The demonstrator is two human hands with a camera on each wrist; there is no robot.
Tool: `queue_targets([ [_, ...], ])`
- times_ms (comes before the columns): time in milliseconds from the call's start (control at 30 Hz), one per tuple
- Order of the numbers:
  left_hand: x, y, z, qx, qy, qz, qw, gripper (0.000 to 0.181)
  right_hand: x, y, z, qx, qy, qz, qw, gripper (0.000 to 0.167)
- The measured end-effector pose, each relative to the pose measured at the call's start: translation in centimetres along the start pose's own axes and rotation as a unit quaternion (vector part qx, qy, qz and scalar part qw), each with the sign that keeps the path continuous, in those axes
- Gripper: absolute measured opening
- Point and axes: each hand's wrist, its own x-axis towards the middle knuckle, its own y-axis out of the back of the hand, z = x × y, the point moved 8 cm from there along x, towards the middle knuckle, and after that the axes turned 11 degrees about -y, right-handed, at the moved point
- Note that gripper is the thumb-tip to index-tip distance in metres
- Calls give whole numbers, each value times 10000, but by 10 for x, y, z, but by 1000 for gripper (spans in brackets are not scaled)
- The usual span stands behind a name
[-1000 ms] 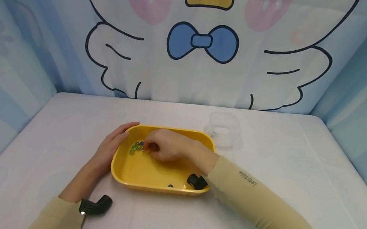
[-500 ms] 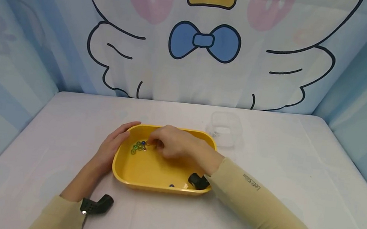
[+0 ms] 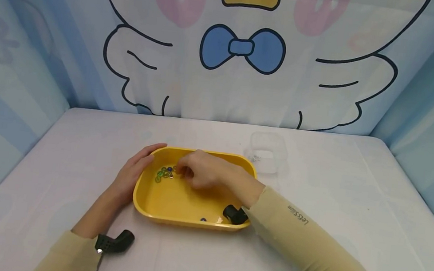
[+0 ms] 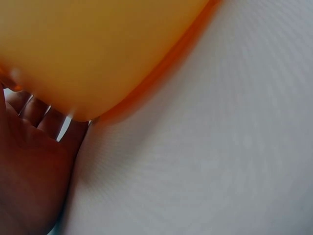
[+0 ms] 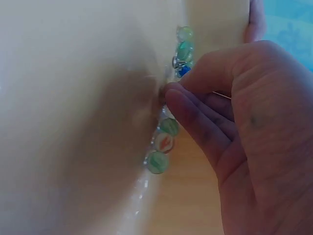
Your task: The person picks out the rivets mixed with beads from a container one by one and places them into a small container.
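Note:
A yellow tray (image 3: 177, 202) lies on the white table. My left hand (image 3: 132, 173) holds its back left corner, thumb at the rim and fingers along the outside. In the left wrist view, the tray wall (image 4: 98, 58) hides those fingertips. My right hand (image 3: 207, 170) reaches inside, thumb and index fingertips brought together near a cluster of glass marbles (image 3: 163, 173). In the right wrist view, a green marble (image 5: 184, 50) and a blue marble (image 5: 184, 71) lie above the fingertips (image 5: 173, 95). A red-and-white marble (image 5: 164, 142) sits below with green ones. What is between the fingertips is hidden.
A clear plastic box (image 3: 266, 152) stands behind the tray's back right corner. One dark blue marble (image 3: 203, 219) lies by the tray's front wall. A black wrist camera (image 3: 235, 215) on the right wrist hangs over the tray's front right. Printed curtains enclose the table.
My right hand has drawn slightly right, away from the marble cluster, and now stays almost still. More of the cluster shows. My left hand keeps its place on the tray.

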Motion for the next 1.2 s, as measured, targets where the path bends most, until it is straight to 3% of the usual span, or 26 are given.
queue_targets([
  [167, 1, 0, 0, -64, -51, -22, 10000, 47, -3, 6, 3, 84, -196, 212, 9995, 24],
  [433, 0, 0, 0, -66, -73, -32, 9999, 47, -2, 5, 4, -11, -281, 138, 9995, 26],
  [700, 0, 1, -1, -21, -89, -41, 10000, 48, -1, 0, 2, 80, -177, -81, 9998, 26],
  [967, 0, 2, -2, -22, -83, -28, 10000, 47, -2, -4, 1, 495, 46, -337, 9982, 25],
  [1200, 1, 2, -1, 14, -80, -33, 10000, 46, -1, -7, -2, 397, 258, -359, 9982, 19],
])
